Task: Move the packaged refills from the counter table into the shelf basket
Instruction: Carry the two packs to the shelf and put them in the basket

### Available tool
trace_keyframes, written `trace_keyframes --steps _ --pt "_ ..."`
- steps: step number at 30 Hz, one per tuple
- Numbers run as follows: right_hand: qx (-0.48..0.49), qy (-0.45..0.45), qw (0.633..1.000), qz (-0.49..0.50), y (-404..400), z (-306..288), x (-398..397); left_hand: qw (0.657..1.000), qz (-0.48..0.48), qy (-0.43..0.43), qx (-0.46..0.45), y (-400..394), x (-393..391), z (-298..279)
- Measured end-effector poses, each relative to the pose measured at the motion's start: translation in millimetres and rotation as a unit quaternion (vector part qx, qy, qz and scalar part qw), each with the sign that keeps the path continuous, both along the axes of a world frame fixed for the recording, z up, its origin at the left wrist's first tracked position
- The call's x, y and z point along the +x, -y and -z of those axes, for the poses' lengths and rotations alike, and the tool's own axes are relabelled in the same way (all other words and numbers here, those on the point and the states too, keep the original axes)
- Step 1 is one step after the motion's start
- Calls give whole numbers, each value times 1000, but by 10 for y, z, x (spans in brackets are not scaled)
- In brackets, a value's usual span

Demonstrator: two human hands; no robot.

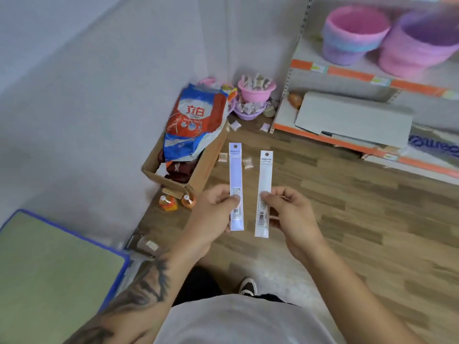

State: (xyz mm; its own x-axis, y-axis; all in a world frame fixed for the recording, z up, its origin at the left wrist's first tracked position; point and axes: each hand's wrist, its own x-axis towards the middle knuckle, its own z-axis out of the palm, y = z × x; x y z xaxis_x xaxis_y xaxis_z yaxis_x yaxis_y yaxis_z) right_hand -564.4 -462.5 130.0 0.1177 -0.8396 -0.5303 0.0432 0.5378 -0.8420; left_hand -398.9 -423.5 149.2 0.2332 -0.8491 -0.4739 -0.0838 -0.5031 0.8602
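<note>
I hold two long, narrow white refill packets upright over the wooden floor. My left hand (213, 214) pinches the lower part of the left refill packet (236, 175), which has a bluish tint. My right hand (290, 214) pinches the right refill packet (264, 180), a whiter one with a barcode near its lower end. The two packets stand side by side, a small gap apart. On the shelf at the upper right sit a pink woven basket (352, 38) and a purple woven basket (422, 45), both showing nothing inside.
A green counter table with a blue edge (49, 264) is at the lower left. A cardboard box (193, 175) with a detergent bag (193, 125) stands by the wall. Small tubs of sachets (255, 90), two little bottles (173, 202) and loose sachets lie on the floor. The lower shelf holds a white box (355, 117).
</note>
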Motion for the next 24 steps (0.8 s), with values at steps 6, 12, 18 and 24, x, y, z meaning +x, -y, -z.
trace_keyframes --steps 6,12,18,24 --pt "-16 14 998 58 393 62 -486 995 98 19 -3 600 -515 129" --pt "-75 -31 993 83 1123 -160 -877 989 141 -43 -20 1385 -1023 42" --pt "-74 -35 984 156 1968 -134 -1239 984 163 -56 -39 2447 -1376 144" --pt "-51 -38 984 168 3083 -280 -1407 984 150 -85 -48 3676 -1544 91"
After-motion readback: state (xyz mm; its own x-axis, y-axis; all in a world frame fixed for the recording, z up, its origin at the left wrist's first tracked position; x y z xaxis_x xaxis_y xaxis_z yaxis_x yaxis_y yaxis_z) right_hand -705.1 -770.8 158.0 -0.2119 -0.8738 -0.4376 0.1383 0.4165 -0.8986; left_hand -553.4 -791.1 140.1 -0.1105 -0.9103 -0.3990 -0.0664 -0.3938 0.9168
